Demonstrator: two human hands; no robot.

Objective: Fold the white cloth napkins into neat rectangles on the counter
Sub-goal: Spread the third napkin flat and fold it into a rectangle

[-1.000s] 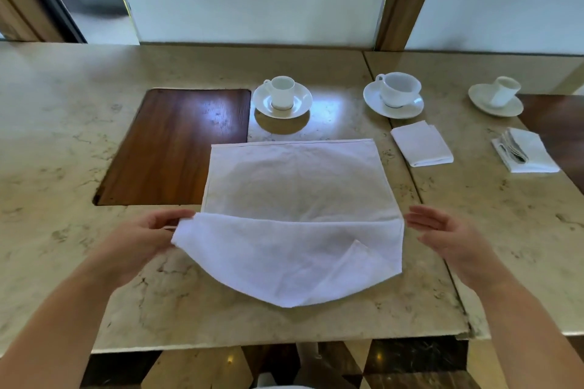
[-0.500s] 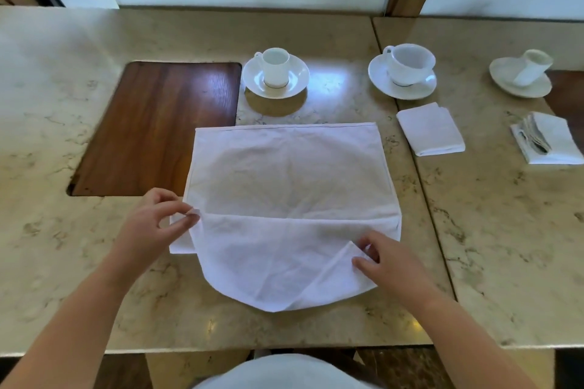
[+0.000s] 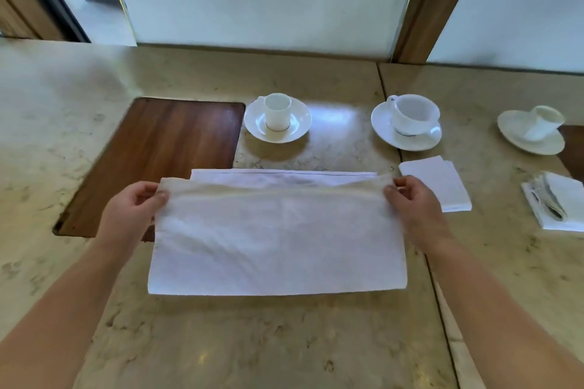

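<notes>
A large white cloth napkin lies on the beige marble counter, doubled over so its near half covers most of the far half. A narrow strip of the lower layer shows along the far edge. My left hand pinches the upper layer's far left corner. My right hand pinches the far right corner. Both corners are held slightly above the lower layer. A small folded napkin lies just right of my right hand.
A dark wooden inset panel sits at the left, partly under the napkin. Three white cups on saucers stand behind. Another folded napkin holding cutlery lies at the far right. A seam splits the counter.
Both hands took the near edge's corners and carried them away from me over the napkin, folding it in half. The curved, sagging flap is now a straight rectangle.
</notes>
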